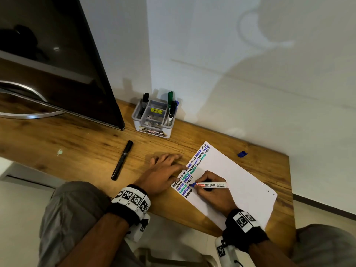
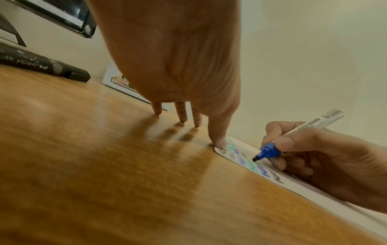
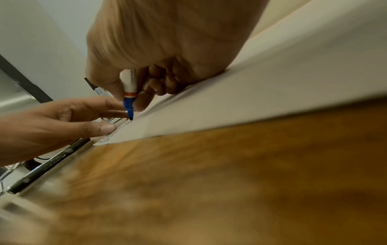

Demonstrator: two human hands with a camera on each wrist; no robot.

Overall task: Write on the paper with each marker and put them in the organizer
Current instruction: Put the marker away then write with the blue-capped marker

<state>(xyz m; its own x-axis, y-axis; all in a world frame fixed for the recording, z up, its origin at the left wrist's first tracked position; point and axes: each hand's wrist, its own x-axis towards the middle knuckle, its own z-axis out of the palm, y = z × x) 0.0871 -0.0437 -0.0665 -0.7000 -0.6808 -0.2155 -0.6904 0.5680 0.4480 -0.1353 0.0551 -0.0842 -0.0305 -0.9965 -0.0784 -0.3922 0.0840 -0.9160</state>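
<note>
Lower centre: blue marker (image 1: 211, 185) is pinched by right hand (image 1: 212, 191), paper (image 1: 240, 182) pinned by flat, empty left hand (image 1: 163, 172); wet ink likely smudged w/ palm drag.

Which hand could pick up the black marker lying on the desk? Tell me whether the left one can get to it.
Probably yes. The left hand lies flat, holding nothing, and the black marker lies just beside it with only bare desk between. The right hand holds the blue marker.
</note>
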